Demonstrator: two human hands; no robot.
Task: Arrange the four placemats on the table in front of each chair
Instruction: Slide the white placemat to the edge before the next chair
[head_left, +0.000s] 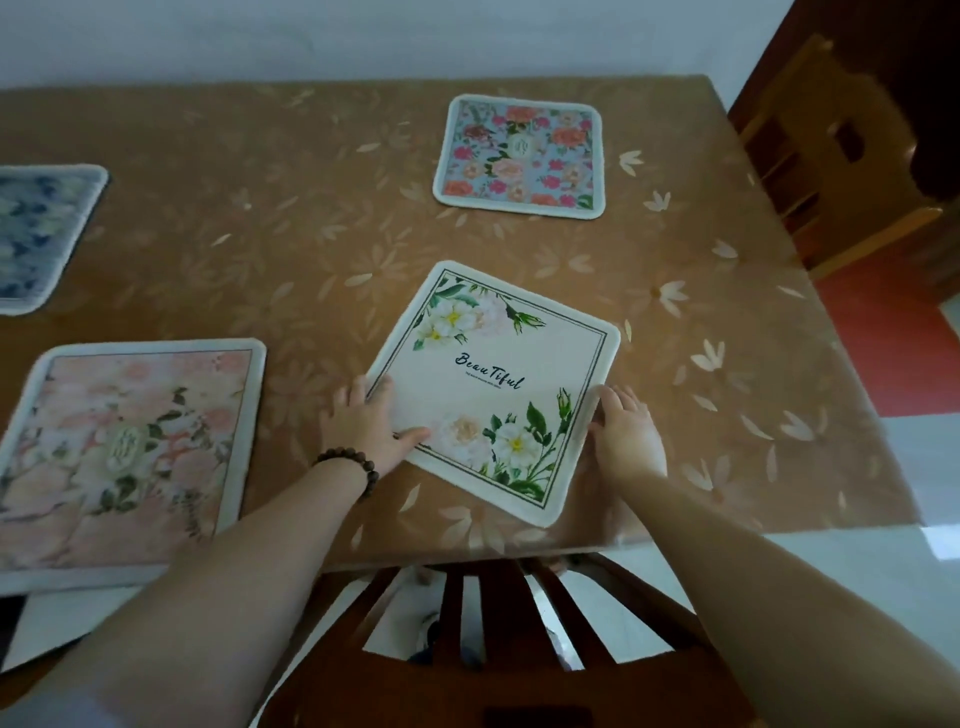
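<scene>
Touching the askew "Beautiful" placemat (493, 382) are left hand (363, 426) and right hand (628, 436).

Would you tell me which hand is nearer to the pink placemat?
Left. The left hand rests on the left corner of the white placemat, just right of the pink placemat; the right hand touches its right corner, farther away.

Cream placemat (498, 364) lies skewed; pink mat (130, 447), rose mat (519, 156), navy mat (36, 234) lie square

Open table (311, 218) between placemats (519, 150); chair back (519, 686) fronts the near edge.
</scene>
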